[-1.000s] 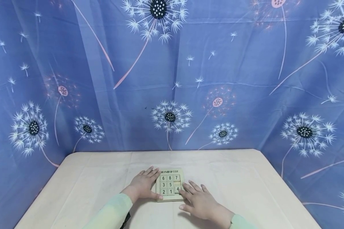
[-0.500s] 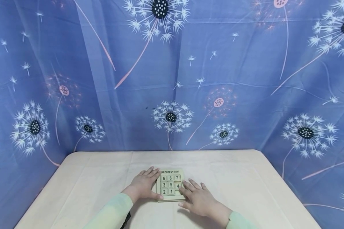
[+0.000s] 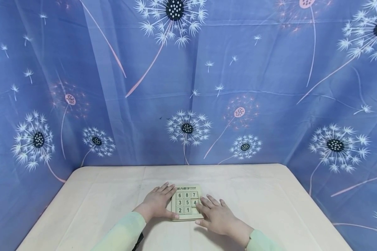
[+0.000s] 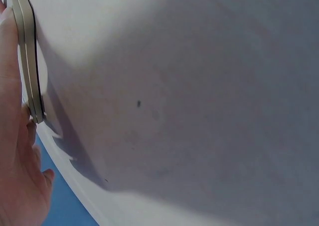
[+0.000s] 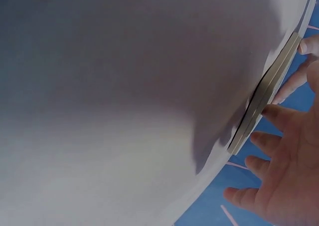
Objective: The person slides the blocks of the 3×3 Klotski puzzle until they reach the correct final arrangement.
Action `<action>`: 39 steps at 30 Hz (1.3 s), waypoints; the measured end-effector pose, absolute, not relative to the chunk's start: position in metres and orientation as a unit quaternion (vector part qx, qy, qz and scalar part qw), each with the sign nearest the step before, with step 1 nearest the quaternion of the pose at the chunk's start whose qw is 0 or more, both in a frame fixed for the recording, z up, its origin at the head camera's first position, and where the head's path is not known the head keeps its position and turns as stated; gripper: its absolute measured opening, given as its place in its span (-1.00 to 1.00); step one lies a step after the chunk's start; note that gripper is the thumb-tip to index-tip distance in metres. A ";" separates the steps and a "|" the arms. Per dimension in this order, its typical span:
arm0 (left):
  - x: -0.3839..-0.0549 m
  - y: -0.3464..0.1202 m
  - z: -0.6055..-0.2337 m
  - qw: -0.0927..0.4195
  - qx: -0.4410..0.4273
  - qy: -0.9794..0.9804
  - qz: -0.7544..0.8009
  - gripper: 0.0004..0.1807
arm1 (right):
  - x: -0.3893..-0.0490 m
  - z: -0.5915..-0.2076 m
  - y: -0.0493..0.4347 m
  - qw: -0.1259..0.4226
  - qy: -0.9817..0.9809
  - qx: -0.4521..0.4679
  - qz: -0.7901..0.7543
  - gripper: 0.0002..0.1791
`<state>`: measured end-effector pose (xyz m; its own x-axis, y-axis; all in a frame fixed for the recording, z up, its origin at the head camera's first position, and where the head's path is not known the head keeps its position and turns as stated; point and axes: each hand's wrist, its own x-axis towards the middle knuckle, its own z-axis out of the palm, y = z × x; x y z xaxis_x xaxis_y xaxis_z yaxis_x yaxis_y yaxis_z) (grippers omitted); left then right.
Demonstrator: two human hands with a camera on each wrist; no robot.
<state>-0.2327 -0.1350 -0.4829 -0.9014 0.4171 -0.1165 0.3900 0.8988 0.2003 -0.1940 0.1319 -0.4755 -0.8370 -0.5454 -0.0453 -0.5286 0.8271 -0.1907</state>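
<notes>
A wooden number sliding puzzle [image 3: 190, 218] lies flat on the table, its face showing numbered tiles and dark lettering along the top. My left hand [image 3: 157, 203] rests at its left side, the thumb on the lower left corner and the fingers spread toward the upper left edge. With fingers loosely extended, my right hand [image 3: 219, 219] touches the 4 tile [image 3: 194, 202] with the index fingertip. That tile sits below the 7 and beside the 5; under it is a bare slot. From the side, the puzzle [image 5: 264, 94] appears as a thin slab in the right wrist view.
A pale cloth covers the table [image 3: 113, 188]. Behind and at both sides hangs a blue curtain [image 3: 150, 139] with dandelion prints. Something black shows beneath the left sleeve [image 3: 125, 228].
The right index finger has slid the 4 tile away from me, from the bottom right slot to the middle right one. The left hand stays in place on the puzzle.
</notes>
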 end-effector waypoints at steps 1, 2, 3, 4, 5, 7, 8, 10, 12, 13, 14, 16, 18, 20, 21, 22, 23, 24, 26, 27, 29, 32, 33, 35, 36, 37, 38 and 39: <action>-0.233 -0.135 -0.483 0.078 0.208 0.971 0.085 0.21 | -0.194 -0.475 0.132 0.048 0.954 -0.282 -0.086 -0.22; -0.232 -0.135 -0.482 0.079 0.208 0.971 0.085 0.21 | -0.194 -0.475 0.132 0.048 0.954 -0.282 -0.086 -0.23; -0.232 -0.135 -0.481 0.079 0.208 0.971 0.085 0.21 | -0.195 -0.475 0.132 0.047 0.955 -0.282 -0.086 -0.23; -0.232 -0.135 -0.480 0.080 0.208 0.971 0.084 0.21 | -0.195 -0.475 0.132 0.046 0.955 -0.282 -0.085 -0.23; -0.232 -0.135 -0.480 0.080 0.207 0.971 0.083 0.21 | -0.195 -0.475 0.132 0.046 0.955 -0.282 -0.085 -0.23; -0.231 -0.135 -0.479 0.082 0.205 0.972 0.082 0.21 | -0.196 -0.475 0.132 0.045 0.954 -0.282 -0.086 -0.23; -0.231 -0.135 -0.478 0.082 0.204 0.972 0.081 0.21 | -0.196 -0.475 0.132 0.045 0.954 -0.283 -0.085 -0.23; -0.232 -0.135 -0.479 0.082 0.203 0.972 0.080 0.21 | -0.196 -0.475 0.132 0.045 0.954 -0.283 -0.084 -0.23; -0.233 -0.135 -0.480 0.082 0.204 0.972 0.079 0.21 | -0.197 -0.475 0.132 0.046 0.954 -0.283 -0.084 -0.23; -0.233 -0.135 -0.481 0.080 0.204 0.972 0.079 0.21 | -0.197 -0.475 0.132 0.046 0.954 -0.283 -0.084 -0.23; -0.233 -0.135 -0.482 0.080 0.205 0.972 0.080 0.21 | -0.197 -0.475 0.132 0.046 0.954 -0.282 -0.085 -0.24; -0.234 -0.135 -0.484 0.080 0.206 0.972 0.081 0.22 | -0.198 -0.475 0.132 0.046 0.954 -0.283 -0.086 -0.24; -0.234 -0.136 -0.485 0.079 0.207 0.972 0.080 0.21 | -0.198 -0.476 0.133 0.049 0.954 -0.283 -0.089 -0.24; -0.234 -0.136 -0.485 0.079 0.206 0.972 0.080 0.21 | -0.198 -0.476 0.133 0.050 0.953 -0.284 -0.092 -0.25; -0.234 -0.136 -0.485 0.079 0.206 0.972 0.079 0.21 | -0.199 -0.476 0.133 0.050 0.953 -0.285 -0.093 -0.25; -0.234 -0.136 -0.485 0.079 0.206 0.972 0.078 0.21 | -0.199 -0.476 0.134 0.051 0.952 -0.286 -0.095 -0.25; -0.234 -0.136 -0.485 0.079 0.206 0.972 0.079 0.21 | -0.199 -0.476 0.134 0.053 0.952 -0.287 -0.098 -0.26; -0.234 -0.136 -0.485 0.080 0.206 0.972 0.079 0.21 | -0.199 -0.476 0.134 0.055 0.951 -0.288 -0.099 -0.26; -0.233 -0.136 -0.485 0.080 0.207 0.972 0.079 0.21 | -0.200 -0.476 0.135 0.058 0.950 -0.290 -0.104 -0.26; -0.233 -0.136 -0.485 0.080 0.208 0.972 0.079 0.21 | -0.201 -0.476 0.136 0.060 0.949 -0.292 -0.107 -0.27; -0.233 -0.135 -0.484 0.081 0.209 0.971 0.079 0.21 | -0.202 -0.476 0.137 0.063 0.946 -0.297 -0.112 -0.28; -0.233 -0.135 -0.483 0.082 0.208 0.971 0.080 0.20 | -0.204 -0.476 0.140 0.060 0.943 -0.307 -0.115 -0.30; -0.234 -0.135 -0.483 0.082 0.208 0.971 0.080 0.20 | -0.204 -0.475 0.141 0.059 0.941 -0.311 -0.116 -0.31; -0.235 -0.135 -0.484 0.080 0.208 0.972 0.079 0.20 | -0.204 -0.475 0.142 0.054 0.939 -0.319 -0.114 -0.31; -0.235 -0.135 -0.485 0.079 0.208 0.972 0.077 0.21 | -0.204 -0.474 0.143 0.053 0.938 -0.323 -0.112 -0.31; -0.236 -0.135 -0.485 0.077 0.208 0.972 0.075 0.21 | -0.204 -0.474 0.143 0.052 0.937 -0.328 -0.111 -0.32; -0.236 -0.135 -0.486 0.076 0.208 0.972 0.073 0.21 | -0.203 -0.474 0.143 0.051 0.935 -0.332 -0.109 -0.32; -0.236 -0.135 -0.487 0.074 0.209 0.972 0.073 0.21 | -0.202 -0.474 0.143 0.051 0.934 -0.336 -0.107 -0.32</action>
<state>-0.2362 -0.1354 -0.4874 -0.9016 0.4173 -0.1142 0.3957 0.9021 0.1724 -0.2025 0.1434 -0.4742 -0.7684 -0.6395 -0.0242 -0.6175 0.7509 -0.2343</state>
